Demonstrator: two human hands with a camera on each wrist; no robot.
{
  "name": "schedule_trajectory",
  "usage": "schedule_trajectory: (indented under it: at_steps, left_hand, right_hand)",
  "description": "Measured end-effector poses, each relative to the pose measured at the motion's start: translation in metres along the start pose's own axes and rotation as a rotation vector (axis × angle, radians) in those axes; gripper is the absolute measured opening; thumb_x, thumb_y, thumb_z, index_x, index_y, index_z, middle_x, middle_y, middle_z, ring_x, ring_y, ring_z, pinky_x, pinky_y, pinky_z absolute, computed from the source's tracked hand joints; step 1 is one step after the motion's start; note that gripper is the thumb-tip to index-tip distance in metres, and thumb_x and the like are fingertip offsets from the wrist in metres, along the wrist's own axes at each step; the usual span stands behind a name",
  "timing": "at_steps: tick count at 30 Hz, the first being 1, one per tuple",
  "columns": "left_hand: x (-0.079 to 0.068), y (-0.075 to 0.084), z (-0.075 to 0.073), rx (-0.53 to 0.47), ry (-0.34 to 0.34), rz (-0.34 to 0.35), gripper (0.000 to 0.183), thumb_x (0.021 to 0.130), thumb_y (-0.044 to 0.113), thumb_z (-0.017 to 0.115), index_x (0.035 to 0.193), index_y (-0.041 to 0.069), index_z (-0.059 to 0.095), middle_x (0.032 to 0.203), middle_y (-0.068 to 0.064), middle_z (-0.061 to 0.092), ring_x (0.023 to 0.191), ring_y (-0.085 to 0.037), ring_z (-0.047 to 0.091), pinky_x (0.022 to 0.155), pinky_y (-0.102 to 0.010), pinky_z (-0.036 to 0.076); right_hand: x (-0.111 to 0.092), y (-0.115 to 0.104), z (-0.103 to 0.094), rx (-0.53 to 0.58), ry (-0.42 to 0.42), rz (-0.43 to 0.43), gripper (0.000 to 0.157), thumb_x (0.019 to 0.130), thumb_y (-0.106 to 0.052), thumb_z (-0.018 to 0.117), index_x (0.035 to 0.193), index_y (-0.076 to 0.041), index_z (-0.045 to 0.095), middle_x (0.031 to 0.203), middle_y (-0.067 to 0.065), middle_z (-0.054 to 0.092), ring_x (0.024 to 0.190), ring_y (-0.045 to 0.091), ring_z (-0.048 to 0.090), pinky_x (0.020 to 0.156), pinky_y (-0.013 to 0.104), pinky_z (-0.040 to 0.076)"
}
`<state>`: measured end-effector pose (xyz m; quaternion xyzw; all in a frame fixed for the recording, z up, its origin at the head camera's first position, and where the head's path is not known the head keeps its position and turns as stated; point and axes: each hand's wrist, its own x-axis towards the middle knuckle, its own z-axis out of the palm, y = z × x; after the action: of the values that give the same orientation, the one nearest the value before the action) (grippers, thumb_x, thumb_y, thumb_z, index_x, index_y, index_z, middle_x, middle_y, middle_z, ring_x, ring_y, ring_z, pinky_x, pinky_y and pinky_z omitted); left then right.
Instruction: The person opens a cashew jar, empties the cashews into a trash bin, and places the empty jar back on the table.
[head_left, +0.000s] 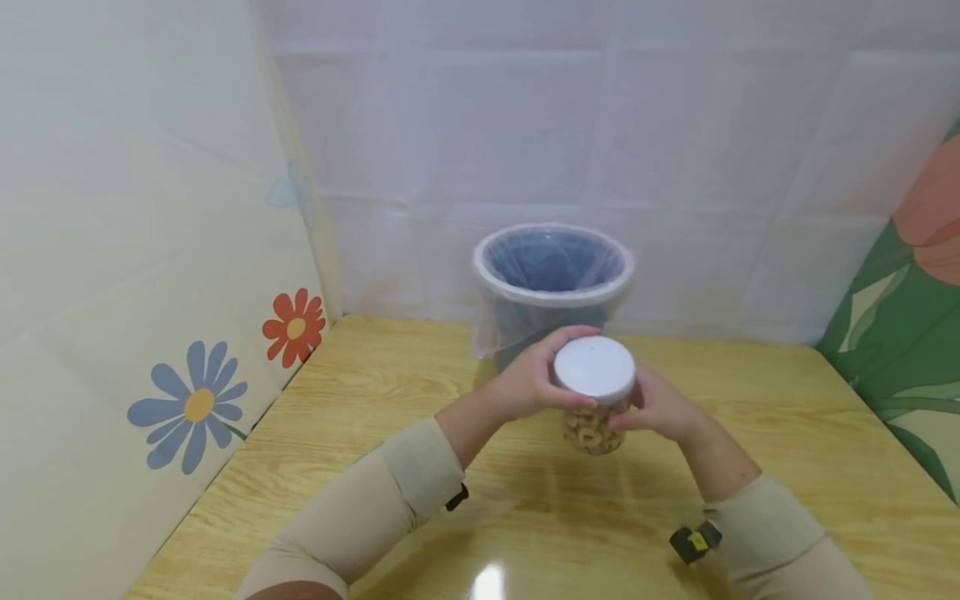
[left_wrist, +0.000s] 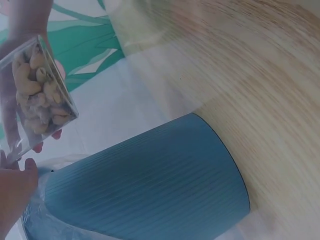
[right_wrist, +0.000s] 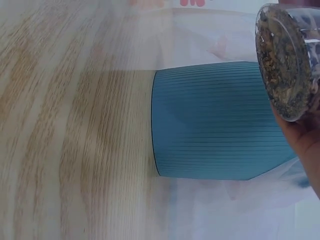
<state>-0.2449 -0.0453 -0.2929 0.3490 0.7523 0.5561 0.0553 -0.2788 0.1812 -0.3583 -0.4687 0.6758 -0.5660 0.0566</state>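
Blue flower (head_left: 197, 407): on the left wall (head_left: 112, 208), far to the left of the jar (head_left: 588, 429); it has a yellow middle
Red flower (head_left: 296, 327): on that same wall, left of the jar and further back than it
Left sleeve (head_left: 352, 508): light tan, in front of the jar and to its left
Left hand (head_left: 528, 379): bent around the white lid (head_left: 594, 367) on top of the jar, thumb in front, fingers at the back, open just as wide as the lid
Blue bin (head_left: 551, 315): behind the jar, with a white rim (head_left: 555, 296) and a thin see-through bag (head_left: 483, 325) hanging over it
Jar: see-through, held up over the yellow wood table (head_left: 405, 375) between both hands, with curvy, nut-like bits inside
Right hand (head_left: 660, 408): curled around the jar's right side, below the lid, open just as wide as the jar, thumb in front
Right sleeve (head_left: 772, 533): light tan, in front of the jar and to its right, with a small black gadget (head_left: 682, 546) beside it
Green leaves (head_left: 903, 342): far right of the jar, below a big pink flower (head_left: 933, 208)
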Motion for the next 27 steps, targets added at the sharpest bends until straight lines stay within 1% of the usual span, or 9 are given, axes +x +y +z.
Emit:
schedule_trajectory:
  at_steps: [7,14,19,24,27]
  left_hand:
    - [0.001,0.001,-0.002,0.022,0.013,-0.008,0.081,0.066,0.004,0.079,0.136,0.009,0.038,0.126,-0.013,0.051,0.111,-0.017,0.050,0.094,-0.028,0.040]
    - [0.002,-0.001,-0.003,0.029,0.011,-0.011,0.080,0.067,0.005,0.079,0.136,0.010,0.039,0.126,-0.011,0.051,0.111,-0.016,0.050,0.094,-0.027,0.040]
    - [0.002,-0.002,-0.002,0.035,0.025,-0.013,0.081,0.066,0.005,0.079,0.136,0.010,0.039,0.126,-0.012,0.051,0.111,-0.015,0.050,0.094,-0.026,0.040]
    - [0.003,-0.003,-0.001,0.041,0.024,-0.008,0.081,0.066,0.005,0.079,0.136,0.009,0.038,0.126,-0.012,0.051,0.111,-0.016,0.050,0.094,-0.026,0.040]
    - [0.008,-0.013,-0.001,0.057,0.023,-0.007,0.083,0.066,0.006,0.080,0.137,0.012,0.038,0.127,-0.011,0.050,0.112,-0.016,0.050,0.095,-0.027,0.040]
  right_hand:
    - [0.004,0.001,0.000,0.011,-0.009,-0.030,0.076,0.076,-0.008,0.071,0.132,0.013,0.026,0.128,-0.005,0.047,0.117,0.011,0.044,0.099,0.024,0.034]
    - [0.004,0.003,-0.001,0.015,-0.023,-0.041,0.075,0.076,-0.007,0.070,0.135,0.010,0.026,0.130,-0.003,0.045,0.119,0.012,0.042,0.100,0.024,0.033]
    - [0.003,0.003,-0.002,0.032,-0.015,-0.036,0.076,0.077,-0.009,0.071,0.135,0.009,0.025,0.130,-0.002,0.045,0.119,0.012,0.042,0.100,0.023,0.032]
    - [0.002,0.004,-0.002,0.031,0.004,-0.036,0.076,0.076,-0.008,0.071,0.134,0.010,0.025,0.128,-0.004,0.046,0.117,0.011,0.044,0.099,0.023,0.033]
    - [0.002,0.005,-0.002,0.036,0.013,-0.037,0.075,0.076,-0.008,0.071,0.134,0.009,0.027,0.127,-0.004,0.047,0.116,0.011,0.045,0.099,0.023,0.034]
